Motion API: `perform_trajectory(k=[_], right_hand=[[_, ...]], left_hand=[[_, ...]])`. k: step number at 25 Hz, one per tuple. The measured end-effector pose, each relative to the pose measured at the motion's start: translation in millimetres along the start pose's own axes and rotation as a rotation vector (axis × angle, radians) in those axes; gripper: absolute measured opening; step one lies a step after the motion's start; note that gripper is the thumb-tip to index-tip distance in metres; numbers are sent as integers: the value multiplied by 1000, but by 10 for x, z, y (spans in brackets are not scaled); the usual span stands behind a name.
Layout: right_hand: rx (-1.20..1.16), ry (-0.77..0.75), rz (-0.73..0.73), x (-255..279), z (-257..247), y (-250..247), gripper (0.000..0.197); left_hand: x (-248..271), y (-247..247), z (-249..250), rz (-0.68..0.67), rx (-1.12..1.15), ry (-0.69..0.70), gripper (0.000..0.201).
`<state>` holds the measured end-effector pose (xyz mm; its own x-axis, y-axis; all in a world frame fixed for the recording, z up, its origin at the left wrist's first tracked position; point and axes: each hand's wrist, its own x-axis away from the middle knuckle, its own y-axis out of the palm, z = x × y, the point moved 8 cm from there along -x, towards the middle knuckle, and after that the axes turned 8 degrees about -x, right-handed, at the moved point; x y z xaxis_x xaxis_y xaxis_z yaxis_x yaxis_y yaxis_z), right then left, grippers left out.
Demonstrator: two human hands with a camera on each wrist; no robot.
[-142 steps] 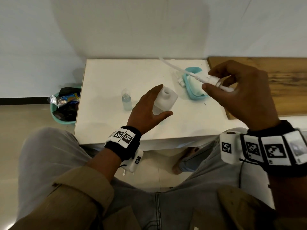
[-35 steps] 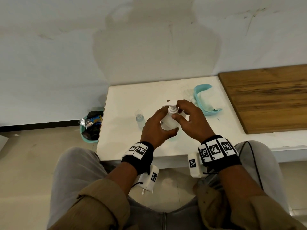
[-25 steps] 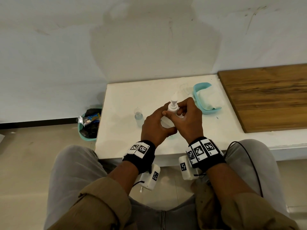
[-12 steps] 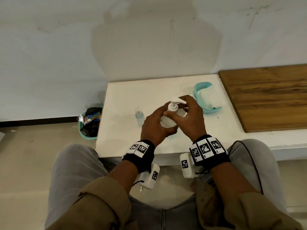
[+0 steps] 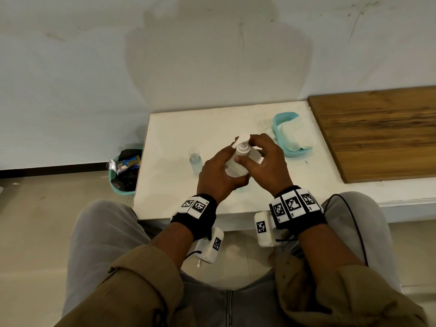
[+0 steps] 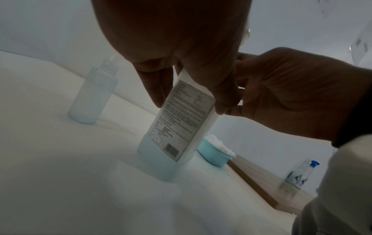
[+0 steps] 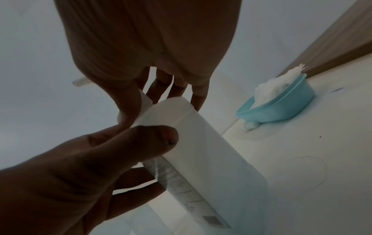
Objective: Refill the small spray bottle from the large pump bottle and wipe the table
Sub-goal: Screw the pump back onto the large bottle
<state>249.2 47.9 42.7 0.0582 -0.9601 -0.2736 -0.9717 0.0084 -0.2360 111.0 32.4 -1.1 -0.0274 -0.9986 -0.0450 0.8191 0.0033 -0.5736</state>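
On the white table the pump bottle is stood upright, its body clasped by the curled left hand to brace it; the pump collar is pinched by the right hand — seemingly for screwing it home; the small spray bottle is left uncapped just beside, apparently filled — its cap and the wiping remain.
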Motion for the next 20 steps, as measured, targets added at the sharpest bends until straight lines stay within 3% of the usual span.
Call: perform_trajectory(k=[5,12,18,20], right_hand=[[9,-19,38,-14,-58,-36,38],[-15,18,-115,-29,-74,-73,27],[91,-36,99,-5,-80,-43,38],[99,-35,98,-9,-86,-53,40]], left_hand=[[22,-15,10,8,16,14,76],[1,7,-19,6,23,12,78],[4,-16,16,11,26,14,77],[10,-18,15,13,34,19,76]])
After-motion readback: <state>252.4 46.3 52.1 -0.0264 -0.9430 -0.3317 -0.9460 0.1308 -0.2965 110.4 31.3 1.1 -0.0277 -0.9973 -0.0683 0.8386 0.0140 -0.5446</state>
